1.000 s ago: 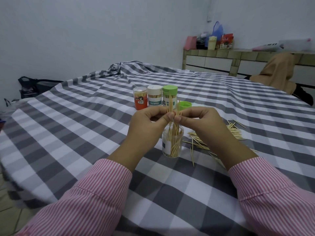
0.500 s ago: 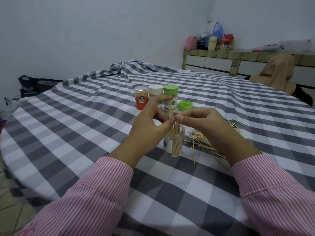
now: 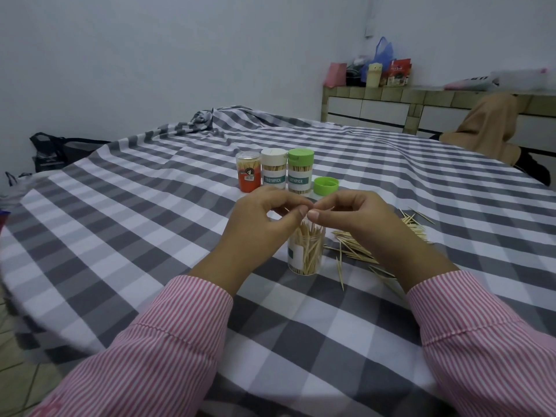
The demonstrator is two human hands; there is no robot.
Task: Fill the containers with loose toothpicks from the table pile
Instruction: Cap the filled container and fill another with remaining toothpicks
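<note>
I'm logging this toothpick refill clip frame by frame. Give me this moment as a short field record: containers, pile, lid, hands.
open container: clear jar, upright, partly filled with toothpicks, no lid
closed containers: orange jar, white-lidded jar, green-lidded jar, in a row behind
loose lid: green lid, beside the green-lidded jar
pile: loose toothpicks, right of the clear jar
left hand: fingertips pinched above the clear jar
right hand: fingertips pinched, meeting the left
held item: too small to tell
</note>
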